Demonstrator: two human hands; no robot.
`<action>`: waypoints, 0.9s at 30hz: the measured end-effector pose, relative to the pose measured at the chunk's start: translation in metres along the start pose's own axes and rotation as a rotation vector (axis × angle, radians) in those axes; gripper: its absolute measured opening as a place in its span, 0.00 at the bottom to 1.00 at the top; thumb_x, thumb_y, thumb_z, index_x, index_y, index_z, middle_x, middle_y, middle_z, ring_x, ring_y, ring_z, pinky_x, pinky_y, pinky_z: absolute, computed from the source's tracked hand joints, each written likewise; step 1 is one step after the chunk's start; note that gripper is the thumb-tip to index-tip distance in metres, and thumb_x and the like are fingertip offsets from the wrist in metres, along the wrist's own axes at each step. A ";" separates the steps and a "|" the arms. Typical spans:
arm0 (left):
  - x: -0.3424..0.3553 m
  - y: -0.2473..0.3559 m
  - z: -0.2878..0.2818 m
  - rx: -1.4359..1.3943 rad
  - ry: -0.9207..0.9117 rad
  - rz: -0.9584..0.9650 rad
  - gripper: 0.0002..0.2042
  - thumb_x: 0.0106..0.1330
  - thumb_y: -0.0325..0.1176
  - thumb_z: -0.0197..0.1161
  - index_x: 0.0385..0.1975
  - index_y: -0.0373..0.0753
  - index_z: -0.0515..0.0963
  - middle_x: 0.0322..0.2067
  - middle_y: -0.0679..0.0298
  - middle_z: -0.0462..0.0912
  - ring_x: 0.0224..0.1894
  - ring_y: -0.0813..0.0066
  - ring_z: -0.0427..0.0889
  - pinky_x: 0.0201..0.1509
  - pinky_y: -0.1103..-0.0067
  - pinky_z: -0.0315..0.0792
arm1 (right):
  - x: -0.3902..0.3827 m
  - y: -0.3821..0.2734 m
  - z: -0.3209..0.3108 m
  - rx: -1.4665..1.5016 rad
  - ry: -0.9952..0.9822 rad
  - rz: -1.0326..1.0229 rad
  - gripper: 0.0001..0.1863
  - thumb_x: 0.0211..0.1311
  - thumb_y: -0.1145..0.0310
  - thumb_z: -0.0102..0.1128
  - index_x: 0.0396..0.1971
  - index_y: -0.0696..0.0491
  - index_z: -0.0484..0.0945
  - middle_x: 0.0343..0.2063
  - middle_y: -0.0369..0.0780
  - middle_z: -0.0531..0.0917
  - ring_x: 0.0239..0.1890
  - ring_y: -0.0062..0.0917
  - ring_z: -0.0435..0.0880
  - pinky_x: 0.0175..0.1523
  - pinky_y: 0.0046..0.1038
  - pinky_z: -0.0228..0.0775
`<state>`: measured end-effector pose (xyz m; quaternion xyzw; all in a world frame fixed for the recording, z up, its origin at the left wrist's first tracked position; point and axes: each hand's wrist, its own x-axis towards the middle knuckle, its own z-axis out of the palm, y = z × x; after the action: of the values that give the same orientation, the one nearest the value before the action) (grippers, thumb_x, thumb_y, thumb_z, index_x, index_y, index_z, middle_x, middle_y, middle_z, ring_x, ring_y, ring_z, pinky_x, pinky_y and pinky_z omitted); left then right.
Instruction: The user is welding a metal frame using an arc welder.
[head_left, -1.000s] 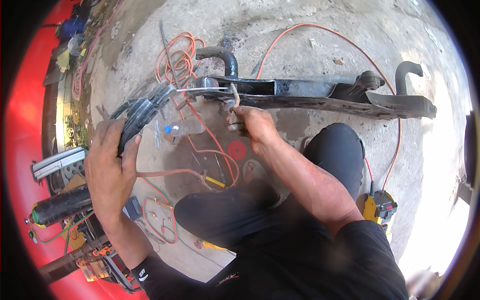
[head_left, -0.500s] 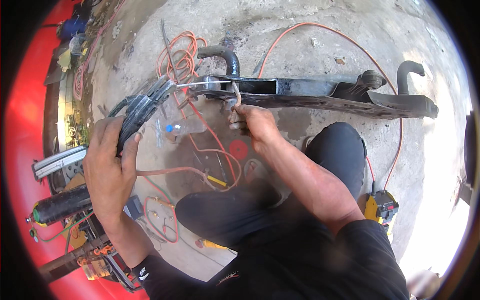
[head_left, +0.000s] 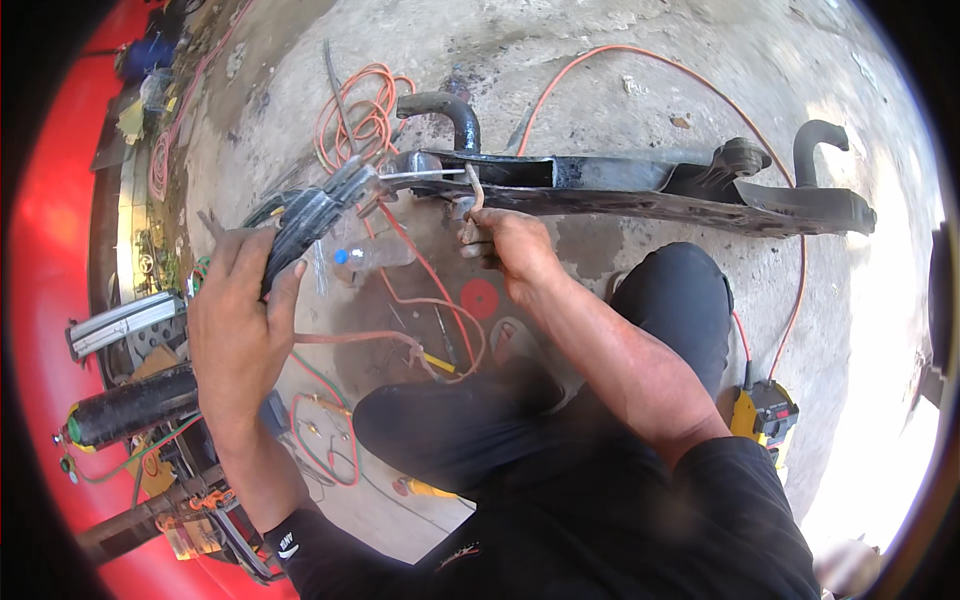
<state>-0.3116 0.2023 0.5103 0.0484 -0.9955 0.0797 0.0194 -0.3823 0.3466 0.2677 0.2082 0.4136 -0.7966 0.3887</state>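
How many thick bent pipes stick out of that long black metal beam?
2: one bent pipe near the left end of the black beam, another pipe near its right end. Any underneath would be hidden.

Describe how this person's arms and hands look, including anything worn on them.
The left hand and right hand are ungloved, and the forearms are uncovered. The black sleeves are short; the left sleeve bears a small white marking near its hem.

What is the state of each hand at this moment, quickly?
Left hand: closed, holding the black holder with a thin rod at its tip.
Right hand: closed, holding a bent brown rod.
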 end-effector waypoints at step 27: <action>-0.011 0.000 -0.025 0.064 0.138 0.138 0.15 0.63 0.28 0.63 0.48 0.33 0.76 0.46 0.49 0.79 0.46 0.47 0.80 0.49 0.66 0.73 | 0.004 0.003 -0.005 0.007 0.021 -0.015 0.10 0.69 0.65 0.53 0.38 0.53 0.82 0.28 0.36 0.86 0.25 0.21 0.82 0.34 0.25 0.65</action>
<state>-0.3001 0.2076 0.5347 -0.0255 -0.9896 0.1159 0.0808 -0.3827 0.3480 0.2602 0.2149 0.4163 -0.7987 0.3775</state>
